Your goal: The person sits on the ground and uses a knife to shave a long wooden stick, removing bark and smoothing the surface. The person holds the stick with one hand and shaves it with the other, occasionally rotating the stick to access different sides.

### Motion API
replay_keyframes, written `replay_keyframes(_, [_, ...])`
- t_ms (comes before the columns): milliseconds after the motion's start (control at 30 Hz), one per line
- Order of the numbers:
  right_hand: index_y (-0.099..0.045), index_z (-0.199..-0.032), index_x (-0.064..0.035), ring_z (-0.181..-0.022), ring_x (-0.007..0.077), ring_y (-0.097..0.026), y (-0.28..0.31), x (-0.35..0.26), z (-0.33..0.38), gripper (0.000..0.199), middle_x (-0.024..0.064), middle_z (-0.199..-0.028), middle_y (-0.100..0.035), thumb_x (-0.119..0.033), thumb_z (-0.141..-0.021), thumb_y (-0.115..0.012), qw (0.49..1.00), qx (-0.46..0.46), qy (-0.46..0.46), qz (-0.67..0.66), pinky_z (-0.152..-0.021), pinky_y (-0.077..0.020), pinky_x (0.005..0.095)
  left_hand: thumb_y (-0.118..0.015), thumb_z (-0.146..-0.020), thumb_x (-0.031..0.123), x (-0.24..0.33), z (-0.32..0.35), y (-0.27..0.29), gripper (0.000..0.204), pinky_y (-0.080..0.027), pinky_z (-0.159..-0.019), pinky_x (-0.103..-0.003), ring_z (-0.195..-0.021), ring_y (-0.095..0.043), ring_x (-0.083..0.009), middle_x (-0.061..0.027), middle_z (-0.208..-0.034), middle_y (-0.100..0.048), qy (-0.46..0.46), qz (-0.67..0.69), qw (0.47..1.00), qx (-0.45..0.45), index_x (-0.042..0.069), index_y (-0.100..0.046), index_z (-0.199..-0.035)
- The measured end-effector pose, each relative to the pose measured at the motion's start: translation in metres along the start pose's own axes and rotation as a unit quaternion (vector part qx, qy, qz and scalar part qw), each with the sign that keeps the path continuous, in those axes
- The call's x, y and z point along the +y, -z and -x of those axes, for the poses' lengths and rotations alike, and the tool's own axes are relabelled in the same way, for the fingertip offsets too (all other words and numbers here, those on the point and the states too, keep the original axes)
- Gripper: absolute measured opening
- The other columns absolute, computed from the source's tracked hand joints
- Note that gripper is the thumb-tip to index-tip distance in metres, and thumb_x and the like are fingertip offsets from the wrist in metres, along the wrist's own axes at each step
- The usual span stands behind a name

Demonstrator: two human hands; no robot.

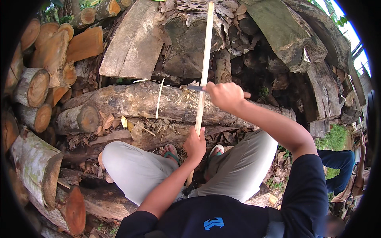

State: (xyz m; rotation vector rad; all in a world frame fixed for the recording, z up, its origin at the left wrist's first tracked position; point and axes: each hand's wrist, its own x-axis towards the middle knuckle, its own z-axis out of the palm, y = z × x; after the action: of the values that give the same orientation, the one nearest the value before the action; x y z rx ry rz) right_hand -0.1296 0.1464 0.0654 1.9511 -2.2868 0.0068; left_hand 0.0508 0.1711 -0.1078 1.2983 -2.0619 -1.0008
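Observation:
A long, pale, peeled wooden stick [206,47] runs from between my legs up across a log [135,101] toward the far woodpile. My left hand [195,145] is closed round its lower part, thumb pointing up along it. Above, my right hand [226,96] grips the handle of a knife, and the handle's end pokes out past the little-finger side. The knife's dark blade [194,87] lies across the stick where the stick passes over the log. A thin pale shaving [160,99] hangs on the log to the left, with small scraps scattered around it.
Cut logs [36,89] are stacked on the left. Thick weathered planks [133,43] lean at the far side, and heavy timbers [323,87] stand on the right. Dry leaves [107,123] litter the ground. At the right edge, another person's dark-clad leg [337,164] shows.

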Motion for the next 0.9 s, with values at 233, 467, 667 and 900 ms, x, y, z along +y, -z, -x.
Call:
replay_keyframes(233, [-0.064, -0.101, -0.0055, -0.066, 0.0401, -0.073, 0.016, 0.012, -0.02, 0.035, 0.0191, -0.071, -0.071, -0.035, -0.108, -0.046, 0.999, -0.004, -0.027, 0.03, -0.059, -0.0592, 0.0518, -0.054, -0.105, 0.044, 0.002, 0.003, 0.003, 0.041, -0.047, -0.063, -0.057, -0.071, -0.065, -0.048, -0.0222, -0.071, -0.063, 0.019, 0.011, 1.0, 0.001, 0.004, -0.05, -0.101])
replay_keyframes(467, [-0.062, -0.1, -0.0039, -0.061, 0.041, -0.071, 0.011, 0.017, -0.018, 0.029, 0.0185, -0.063, -0.067, -0.028, -0.107, -0.048, 0.998, 0.024, 0.027, 0.055, -0.056, -0.0567, 0.0535, -0.053, -0.106, 0.041, 0.004, 0.005, -0.001, 0.036, -0.049, -0.056, -0.055, -0.066, -0.067, -0.0447, -0.0203, -0.07, -0.065, -0.006, -0.006, 1.0, 0.021, 0.006, -0.049, -0.099])
replay_keyframes(667, [-0.064, -0.109, -0.003, -0.07, 0.0374, -0.075, 0.023, 0.013, -0.02, 0.03, 0.0191, -0.078, -0.074, -0.028, -0.106, -0.048, 0.999, -0.016, -0.04, 0.032, -0.062, -0.0604, 0.0497, -0.053, -0.106, 0.043, 0.001, 0.003, -0.002, 0.038, -0.048, -0.061, -0.055, -0.069, -0.066, -0.0447, -0.0189, -0.069, -0.064, 0.016, -0.005, 1.0, -0.002, 0.005, -0.05, -0.101])
replay_keyframes(900, [-0.065, -0.102, -0.0035, -0.068, 0.0369, -0.074, 0.027, 0.019, -0.025, 0.033, 0.0179, -0.075, -0.073, -0.03, -0.107, -0.046, 0.999, 0.006, -0.045, 0.028, -0.06, -0.0606, 0.0478, -0.054, -0.106, 0.041, 0.002, 0.004, -0.003, 0.037, -0.048, -0.059, -0.056, -0.068, -0.066, -0.0454, -0.0196, -0.069, -0.064, -0.006, 0.014, 1.0, 0.019, 0.006, -0.048, -0.1])
